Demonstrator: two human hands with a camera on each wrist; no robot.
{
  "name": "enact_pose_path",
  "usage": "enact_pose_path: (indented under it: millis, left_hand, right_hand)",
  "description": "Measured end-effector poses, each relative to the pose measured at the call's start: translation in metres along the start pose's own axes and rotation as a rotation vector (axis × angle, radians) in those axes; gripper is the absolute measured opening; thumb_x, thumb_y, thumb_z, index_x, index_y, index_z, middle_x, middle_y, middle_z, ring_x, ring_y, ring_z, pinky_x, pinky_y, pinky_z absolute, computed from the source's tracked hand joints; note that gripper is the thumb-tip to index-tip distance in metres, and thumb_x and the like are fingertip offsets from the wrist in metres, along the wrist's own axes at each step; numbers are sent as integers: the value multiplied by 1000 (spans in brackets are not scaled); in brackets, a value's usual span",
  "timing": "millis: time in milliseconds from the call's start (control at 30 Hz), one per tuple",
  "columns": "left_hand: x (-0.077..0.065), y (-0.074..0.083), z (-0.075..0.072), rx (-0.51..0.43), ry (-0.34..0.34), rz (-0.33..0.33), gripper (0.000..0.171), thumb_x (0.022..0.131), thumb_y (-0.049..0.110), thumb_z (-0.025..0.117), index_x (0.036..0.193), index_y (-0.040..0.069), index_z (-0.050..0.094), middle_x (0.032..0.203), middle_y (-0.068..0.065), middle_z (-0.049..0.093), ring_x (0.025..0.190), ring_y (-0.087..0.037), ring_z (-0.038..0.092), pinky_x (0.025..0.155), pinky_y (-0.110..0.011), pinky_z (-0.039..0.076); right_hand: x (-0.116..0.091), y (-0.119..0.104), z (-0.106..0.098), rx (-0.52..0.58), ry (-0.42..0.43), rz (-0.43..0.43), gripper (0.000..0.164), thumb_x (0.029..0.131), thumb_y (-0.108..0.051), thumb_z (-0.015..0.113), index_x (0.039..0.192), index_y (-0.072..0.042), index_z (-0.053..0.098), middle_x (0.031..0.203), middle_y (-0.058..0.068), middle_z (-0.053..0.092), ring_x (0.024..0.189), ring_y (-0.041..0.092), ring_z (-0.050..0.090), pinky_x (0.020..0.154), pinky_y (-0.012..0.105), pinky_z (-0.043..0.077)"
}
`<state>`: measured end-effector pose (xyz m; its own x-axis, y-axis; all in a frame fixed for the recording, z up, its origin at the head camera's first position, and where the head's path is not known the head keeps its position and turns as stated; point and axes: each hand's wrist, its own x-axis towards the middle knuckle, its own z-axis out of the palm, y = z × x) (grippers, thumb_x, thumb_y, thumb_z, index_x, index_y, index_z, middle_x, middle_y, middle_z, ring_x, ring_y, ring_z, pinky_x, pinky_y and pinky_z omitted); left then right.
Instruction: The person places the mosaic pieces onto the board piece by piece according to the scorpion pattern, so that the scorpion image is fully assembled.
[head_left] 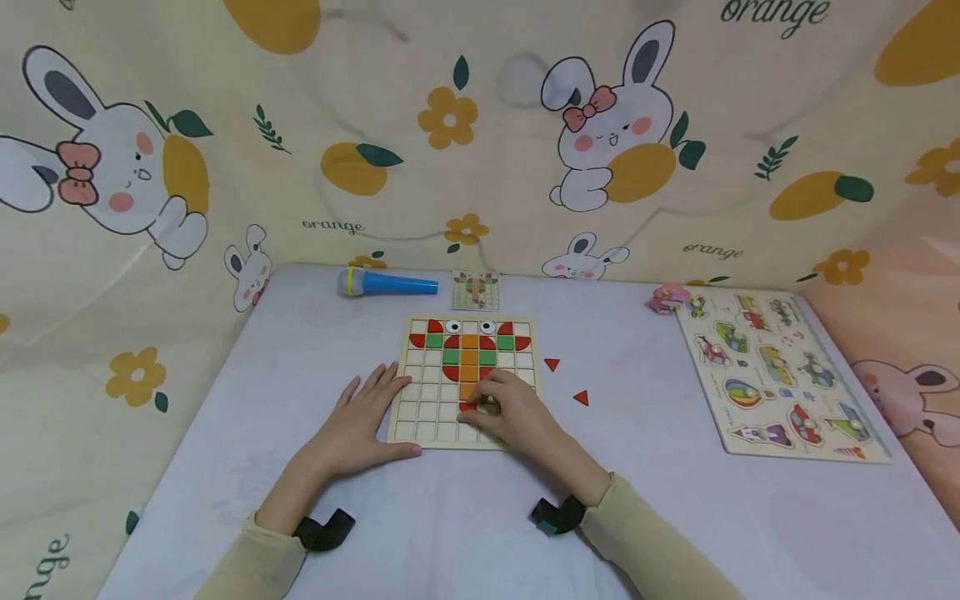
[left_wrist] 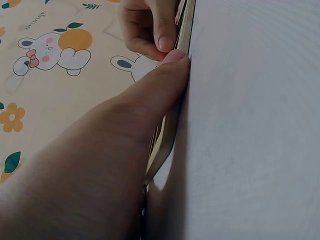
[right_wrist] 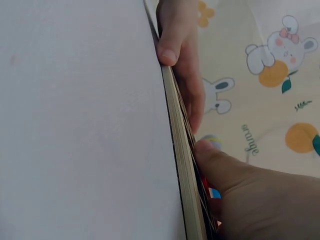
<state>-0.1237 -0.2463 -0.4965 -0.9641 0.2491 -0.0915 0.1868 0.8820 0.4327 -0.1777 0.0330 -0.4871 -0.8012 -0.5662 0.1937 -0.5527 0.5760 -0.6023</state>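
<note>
A wooden grid board (head_left: 426,408) lies flat on the table, with red, green and orange tiles and two eye pieces set in its upper and middle squares. My left hand (head_left: 358,425) rests at the board's lower left corner, fingers spread along the left side and thumb against the front edge. Over the lower middle squares, my right hand (head_left: 517,410) pinches a small red tile (head_left: 467,407) just below the orange column. Its exact shape is partly hidden by the fingers. The right wrist view shows the right thumb (right_wrist: 220,162) low beside the board's edge.
Two red triangle tiles (head_left: 552,365) lie right of the board. Behind it are a small pattern card (head_left: 476,291) and a blue toy microphone (head_left: 397,285). A picture puzzle board (head_left: 757,433) lies at the right, a pink toy (head_left: 667,298) at its corner.
</note>
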Motion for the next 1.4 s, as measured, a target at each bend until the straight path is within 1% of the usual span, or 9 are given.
enact_pose_path:
  millis: [367,533,633,833,1000,1133,1233,1300,1400]
  left_hand:
    - [0,1,1,-6,12,2,114,78,79,75,165,15,38,176,-15,21,164,-37,13,130,-65,6]
    - [0,2,1,-10,14,-1,114,78,78,76,165,15,38,176,-15,21,164,-37,12,130,-65,6]
    - [0,2,2,-12,12,-2,114,78,78,76,165,15,38,177,-14,21,165,-36,12,130,-65,5]
    - [-1,1,1,-10,10,0,114,78,77,76,165,14,38,177,-14,20,165,-36,11,130,-64,5]
    - [1,2,1,-10,16,-2,114,77,76,77,165,14,38,176,-14,21,165,-36,12,130,-64,6]
    - [1,2,2,-13,15,-3,114,77,76,77,165,14,38,177,-14,21,165,-36,11,130,-64,5]
    - [1,3,2,-13,14,-4,114,78,75,78,165,13,38,176,-14,21,165,-36,11,130,-65,6]
    - [0,3,3,-10,16,-4,114,77,75,78,165,13,38,176,-15,21,165,-36,12,130,-65,6]
    - [-1,2,2,-7,20,-5,114,77,75,78,164,13,38,176,-15,22,164,-37,13,130,-65,6]
  right_hand:
    - [2,-3,0,-121,-26,-3,26,93,-41,83,102,-18,75,90,-7,60,83,13,54,74,29,52]
    - [6,3,-10,11,-77,36,14,107,-31,66,104,-17,70,90,-6,63,86,14,57,79,32,53]
    - [5,7,-16,79,-119,36,13,103,-30,71,108,-19,70,93,-5,63,88,15,57,80,33,53]
    - [1,6,-16,-8,-152,-28,26,93,-33,82,115,-20,74,108,-4,63,102,15,55,89,36,54]
    - [5,7,-29,41,-156,51,24,93,-33,85,111,-21,76,103,-6,64,96,15,56,82,32,53]
    - [8,30,-62,89,-39,129,23,93,-26,85,110,-13,77,98,0,68,88,20,58,74,32,51]
    - [3,60,-85,87,60,204,23,95,-23,83,112,-8,77,101,6,69,90,24,59,75,36,50]
    - [-3,80,-95,71,73,262,27,94,-25,83,115,-9,76,107,8,69,96,25,58,82,39,50]
    - [-11,105,-101,67,26,315,37,91,-29,87,122,-11,76,119,8,68,109,27,58,97,45,51]
